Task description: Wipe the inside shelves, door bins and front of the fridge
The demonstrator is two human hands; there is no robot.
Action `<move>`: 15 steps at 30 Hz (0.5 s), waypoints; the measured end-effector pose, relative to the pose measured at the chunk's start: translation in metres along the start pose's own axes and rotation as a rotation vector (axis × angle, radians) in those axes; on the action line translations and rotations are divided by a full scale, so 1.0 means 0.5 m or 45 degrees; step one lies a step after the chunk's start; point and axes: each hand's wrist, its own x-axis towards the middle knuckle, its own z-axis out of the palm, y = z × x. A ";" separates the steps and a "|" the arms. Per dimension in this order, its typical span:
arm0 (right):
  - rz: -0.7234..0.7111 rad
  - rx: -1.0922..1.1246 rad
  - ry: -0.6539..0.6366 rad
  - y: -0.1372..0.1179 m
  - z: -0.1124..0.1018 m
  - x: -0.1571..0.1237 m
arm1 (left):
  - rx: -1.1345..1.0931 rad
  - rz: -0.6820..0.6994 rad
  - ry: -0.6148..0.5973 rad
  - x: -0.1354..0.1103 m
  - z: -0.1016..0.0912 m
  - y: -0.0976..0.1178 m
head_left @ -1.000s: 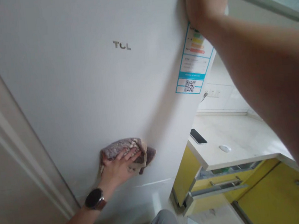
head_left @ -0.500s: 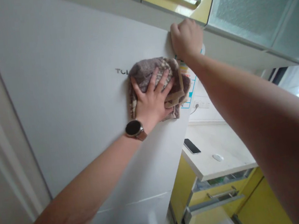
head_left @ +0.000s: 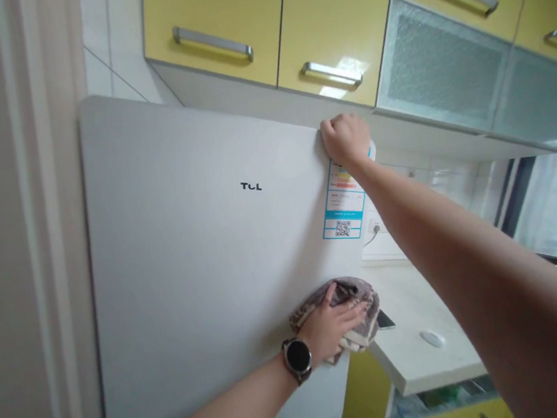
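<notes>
My left hand (head_left: 334,323), wearing a watch (head_left: 297,357) on its wrist, holds a folded brown patterned towel (head_left: 368,292) flat against the white refrigerator door (head_left: 182,247). Its fingers are stretched over the cloth, near the door's right edge. At the door's top right corner, my right hand (head_left: 347,137) is closed over the upper edge; its fingertips are hidden behind it. Just below that hand is an energy label (head_left: 343,205) with a QR code. Dark TCL lettering (head_left: 250,186) marks the upper door.
Yellow wall cabinets (head_left: 216,15) with metal handles hang close above the refrigerator. To the right, a white counter (head_left: 442,365) carries a partly hidden phone (head_left: 386,319) and a white oval object (head_left: 433,339). Below it, a drawer (head_left: 440,395) stands pulled out. A pale door frame (head_left: 59,227) is at left.
My left hand has moved the towel down and right across the door, uncovering the lettering and label. My right hand stays at the top corner. The view has tilted upward.
</notes>
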 end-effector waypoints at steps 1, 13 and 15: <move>0.072 0.009 0.031 -0.003 -0.002 -0.001 | 0.010 -0.008 0.007 -0.010 -0.022 -0.026; 0.233 0.070 0.006 -0.014 -0.007 -0.007 | 0.277 -0.809 0.103 -0.091 -0.433 -0.453; 0.221 0.109 0.006 -0.013 -0.006 -0.007 | 0.322 -0.941 0.139 -0.096 -0.472 -0.497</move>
